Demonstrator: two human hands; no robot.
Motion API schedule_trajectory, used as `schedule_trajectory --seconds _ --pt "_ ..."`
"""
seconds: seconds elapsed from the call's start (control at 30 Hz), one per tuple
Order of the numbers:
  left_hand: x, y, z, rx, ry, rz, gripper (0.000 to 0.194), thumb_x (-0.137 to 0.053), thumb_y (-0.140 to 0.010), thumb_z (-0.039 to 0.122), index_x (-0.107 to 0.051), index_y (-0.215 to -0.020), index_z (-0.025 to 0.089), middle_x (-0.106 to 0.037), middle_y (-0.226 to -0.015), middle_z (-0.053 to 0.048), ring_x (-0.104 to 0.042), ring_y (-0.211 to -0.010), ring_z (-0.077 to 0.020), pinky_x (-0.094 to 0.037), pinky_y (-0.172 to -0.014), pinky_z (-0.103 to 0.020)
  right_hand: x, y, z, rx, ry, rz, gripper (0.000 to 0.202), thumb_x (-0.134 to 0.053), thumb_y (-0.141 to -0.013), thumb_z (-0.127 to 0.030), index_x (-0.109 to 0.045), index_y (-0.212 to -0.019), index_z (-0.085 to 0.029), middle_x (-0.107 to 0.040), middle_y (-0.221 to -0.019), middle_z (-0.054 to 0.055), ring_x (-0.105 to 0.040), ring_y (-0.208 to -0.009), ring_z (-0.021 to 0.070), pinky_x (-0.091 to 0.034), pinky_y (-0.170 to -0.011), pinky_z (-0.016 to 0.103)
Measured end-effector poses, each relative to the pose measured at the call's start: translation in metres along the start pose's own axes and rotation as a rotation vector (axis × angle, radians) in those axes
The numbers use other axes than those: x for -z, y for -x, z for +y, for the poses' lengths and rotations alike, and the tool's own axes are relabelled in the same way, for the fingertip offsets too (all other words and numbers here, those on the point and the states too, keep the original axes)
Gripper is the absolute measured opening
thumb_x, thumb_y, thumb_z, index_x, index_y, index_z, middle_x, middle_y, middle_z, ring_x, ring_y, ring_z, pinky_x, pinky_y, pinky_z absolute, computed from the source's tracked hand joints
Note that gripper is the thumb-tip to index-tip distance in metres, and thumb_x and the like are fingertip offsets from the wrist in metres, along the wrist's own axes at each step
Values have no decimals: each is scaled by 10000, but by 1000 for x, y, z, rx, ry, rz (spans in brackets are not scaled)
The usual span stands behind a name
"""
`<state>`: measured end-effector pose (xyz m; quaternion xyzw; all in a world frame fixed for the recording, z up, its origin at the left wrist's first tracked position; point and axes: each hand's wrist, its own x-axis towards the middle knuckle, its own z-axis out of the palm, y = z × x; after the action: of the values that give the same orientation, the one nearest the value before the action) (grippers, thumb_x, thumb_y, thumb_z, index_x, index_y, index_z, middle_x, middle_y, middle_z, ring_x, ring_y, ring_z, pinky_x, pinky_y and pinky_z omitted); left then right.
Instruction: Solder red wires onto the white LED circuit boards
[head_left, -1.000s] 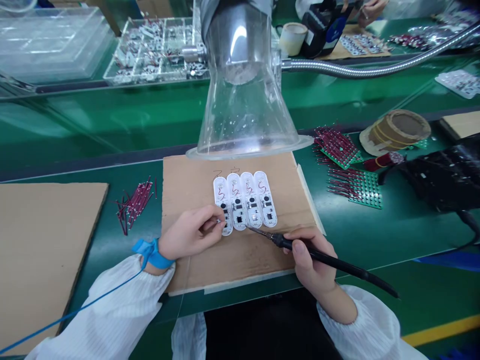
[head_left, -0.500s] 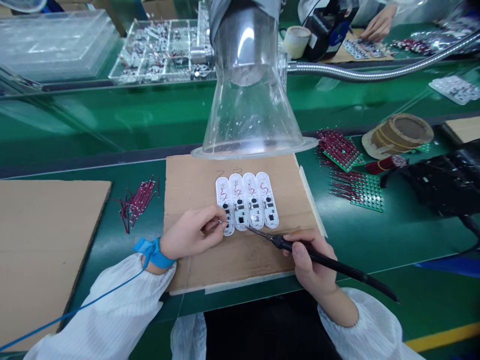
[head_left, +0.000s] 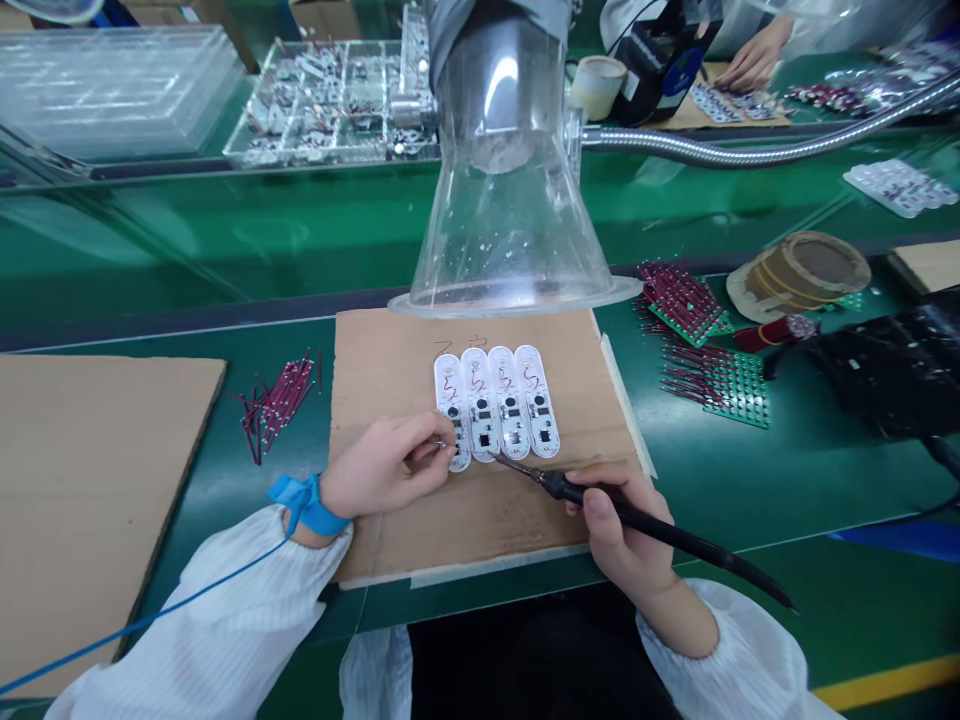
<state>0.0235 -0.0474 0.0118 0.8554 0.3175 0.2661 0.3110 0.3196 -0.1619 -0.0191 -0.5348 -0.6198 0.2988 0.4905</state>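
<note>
Several white oblong circuit boards (head_left: 508, 402) lie side by side on a cardboard sheet (head_left: 480, 525), with red wires on their upper halves and dark chips lower down. My left hand (head_left: 394, 458) is closed in a pinch at the lower part of the leftmost board; a small silvery bit shows at its fingertips, too small to name. A blue wrist strap (head_left: 311, 505) with a cord circles that wrist. In my right hand (head_left: 626, 515) is a black soldering iron (head_left: 562, 485), held like a pen. Its tip points left, near the bottom ends of the middle boards.
A clear fume hood (head_left: 510, 235) hangs above the boards' far side. Cut dark-red wires (head_left: 279, 405) lie left. Green boards with red wires (head_left: 716, 385) and a tape-wrapped round container (head_left: 799, 272) stand right. Beyond the ledge, another person's hand (head_left: 754, 58) rests over boards.
The whole view has shifted very slightly. Both hands, the soldering iron and the boards keep nearly the same positions relative to one another.
</note>
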Motion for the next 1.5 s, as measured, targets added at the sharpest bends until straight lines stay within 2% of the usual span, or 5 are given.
schedule_trajectory --seconds 0.67,0.93,1.07,1.23,1.5 --pt "2 0 0 17 -10 -37 96 -552 -958 131 -615 -962 203 -423 -646 109 -408 -522 -72 -332 -529 -179 0 -4 0 40 15 -91 109 -694 -1092 -355 -739 -1166 -288 -790 -933 18 -760 -721 170 -611 -642 278" --pt "27 6 -11 147 71 69 68 -575 -979 160 -575 -930 207 -422 -641 101 -373 -521 -75 -324 -497 -189 -11 -7 -7 10 -107 28 123 -654 -1113 -347 -724 -1179 -270 -731 -884 9 -717 -723 166 -604 -687 300" --pt "31 4 -14 171 144 -11 67 -559 -929 145 -568 -906 208 -389 -651 98 -356 -537 -78 -316 -505 -195 -20 -5 -9 -23 -93 27 128 -654 -1112 -353 -730 -1176 -273 -746 -907 12 -726 -717 163 -615 -688 299" --pt "26 1 -10 134 129 -40 275 -564 -919 149 -357 -768 248 -285 -611 118 -238 -531 -73 -213 -499 -218 -20 -3 -5 -42 -141 54 128 -636 -1114 -322 -742 -1144 -257 -735 -888 7 -715 -675 140 -613 -632 258" --pt "30 4 -10 116 262 -145 109 -482 -946 192 -409 -891 251 -404 -690 86 -325 -565 -104 -309 -530 -244 -19 0 -3 -44 -199 68 113 -651 -1092 -267 -758 -1124 -247 -738 -914 17 -713 -668 143 -603 -601 255"
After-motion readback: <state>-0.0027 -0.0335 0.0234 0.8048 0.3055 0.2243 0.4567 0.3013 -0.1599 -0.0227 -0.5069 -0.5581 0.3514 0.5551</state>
